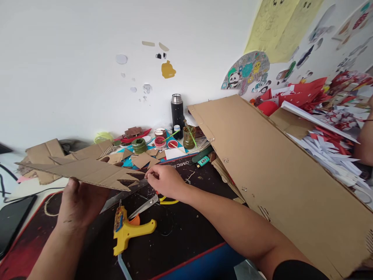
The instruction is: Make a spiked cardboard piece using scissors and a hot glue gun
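Observation:
My left hand (86, 202) is closed on a cardboard cutout (87, 171) with jagged points at its right end, thumb below and fingers behind it. Beside those points, my right hand (164, 181) is pinched closed; whatever lies between its fingertips, if anything, is too small to make out. Under the hands, a yellow glue gun (128, 231) lies on the dark mat (186, 229). Scissors (145, 206) with yellow handles rest close to it, partly hidden by the gun.
A large cardboard sheet (271, 167) slants across the right side. Paint jars (139, 145), cardboard scraps (142, 159) and a black thermos (177, 112) stand by the wall. Paper cuttings (335, 151) and another person's arm (365, 136) are at far right; a phone (16, 221) lies left.

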Motion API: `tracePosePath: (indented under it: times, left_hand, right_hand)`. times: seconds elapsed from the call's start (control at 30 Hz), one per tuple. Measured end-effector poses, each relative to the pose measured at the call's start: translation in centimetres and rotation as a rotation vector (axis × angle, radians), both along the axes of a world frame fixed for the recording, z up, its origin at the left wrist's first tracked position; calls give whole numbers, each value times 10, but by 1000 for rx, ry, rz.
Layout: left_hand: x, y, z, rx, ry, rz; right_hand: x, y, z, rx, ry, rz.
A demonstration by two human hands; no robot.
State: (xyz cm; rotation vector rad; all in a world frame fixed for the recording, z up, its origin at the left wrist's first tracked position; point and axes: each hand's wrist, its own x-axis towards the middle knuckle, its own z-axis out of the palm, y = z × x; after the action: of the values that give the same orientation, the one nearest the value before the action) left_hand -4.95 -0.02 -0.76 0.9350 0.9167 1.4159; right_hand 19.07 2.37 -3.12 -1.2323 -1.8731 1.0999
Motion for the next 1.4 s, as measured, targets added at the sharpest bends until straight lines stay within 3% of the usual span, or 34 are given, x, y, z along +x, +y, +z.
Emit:
tracePosePath:
  times: [0.23,0.47,0.63,0.93,1.4]
  left_hand:
    - [1,1,3,45,-19,35]
    - [0,0,4,54,-38,26]
    - [-3,0,1,51,-27,-6]
    - [-1,1,2,38,-44,12]
    - [-3,2,-2,-3,55,12]
  right_hand:
    - [1,-3,8,7,-3,0]
    - [0,-5,10,117,-76,72]
    - [1,-5,9,30,-58,128]
    - [0,-3,5,-97,79,44]
    - [0,0,6,-37,71,-33]
